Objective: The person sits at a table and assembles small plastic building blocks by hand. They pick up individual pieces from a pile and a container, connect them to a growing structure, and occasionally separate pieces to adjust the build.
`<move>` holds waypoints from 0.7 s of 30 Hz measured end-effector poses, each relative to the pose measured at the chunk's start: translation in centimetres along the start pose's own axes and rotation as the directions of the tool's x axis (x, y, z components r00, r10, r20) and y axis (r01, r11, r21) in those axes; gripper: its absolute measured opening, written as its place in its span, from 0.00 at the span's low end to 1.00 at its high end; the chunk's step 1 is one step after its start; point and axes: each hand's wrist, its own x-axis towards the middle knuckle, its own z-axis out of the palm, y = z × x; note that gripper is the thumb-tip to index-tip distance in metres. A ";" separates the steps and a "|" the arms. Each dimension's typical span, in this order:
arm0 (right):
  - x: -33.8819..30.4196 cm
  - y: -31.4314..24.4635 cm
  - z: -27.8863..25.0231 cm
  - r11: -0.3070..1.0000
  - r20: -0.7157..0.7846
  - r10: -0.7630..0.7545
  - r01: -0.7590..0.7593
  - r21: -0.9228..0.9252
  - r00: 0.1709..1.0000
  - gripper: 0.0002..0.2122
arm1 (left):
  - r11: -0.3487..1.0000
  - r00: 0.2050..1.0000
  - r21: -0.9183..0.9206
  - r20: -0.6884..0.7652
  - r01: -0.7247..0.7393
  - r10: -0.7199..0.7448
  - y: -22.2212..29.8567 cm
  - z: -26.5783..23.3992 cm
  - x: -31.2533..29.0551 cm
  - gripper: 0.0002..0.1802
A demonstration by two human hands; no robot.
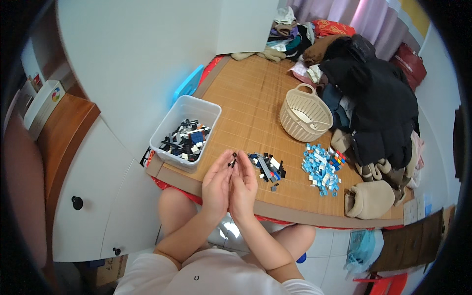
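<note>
My left hand (pixel 215 189) and my right hand (pixel 243 188) are cupped together above the mat's near edge. Several small dark toy bricks (pixel 233 160) lie between the fingers of both hands; their exact shapes are too small to tell. Just right of my fingers sits a pile of mixed toy bricks (pixel 269 169) in grey, black, blue and white. To the left stands a clear plastic box (pixel 173 158) holding many black, white and blue bricks. Farther right lies a heap of light-blue and white bricks (pixel 320 169).
A beige basket (pixel 306 120) stands on the bamboo mat (pixel 241 103). A colourful puzzle cube (pixel 337 158) touches the blue heap. Dark clothes (pixel 378 98) are piled at the right, with a beige cloth item (pixel 371 199) nearer. A blue lid (pixel 189 84) leans behind the box.
</note>
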 end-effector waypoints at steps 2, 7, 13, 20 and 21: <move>0.2 -0.1 1.5 1.000 0.028 0.028 -0.028 0.002 0.999 0.22 | 0.999 0.999 0.008 -0.016 -0.045 0.045 1.2 -0.3 0.3 0.25; 1.1 0.7 5.0 0.997 0.137 0.054 -0.061 0.046 0.989 0.23 | 0.985 0.984 -0.004 -0.046 -0.173 0.173 3.8 -1.8 1.5 0.24; 2.4 2.5 7.6 1.000 0.248 0.028 -0.030 0.005 0.968 0.23 | 0.969 0.966 0.018 -0.083 -0.245 0.246 6.6 -3.3 2.6 0.26; 2.6 2.4 8.2 0.996 0.265 0.066 -0.047 -0.076 0.962 0.24 | 0.948 0.944 0.155 -0.139 -0.278 0.299 8.4 -4.8 3.2 0.25; 2.7 2.5 8.0 0.997 0.265 0.063 -0.047 -0.066 0.962 0.24 | 0.942 0.938 0.160 -0.140 -0.294 0.317 8.5 -5.0 3.3 0.25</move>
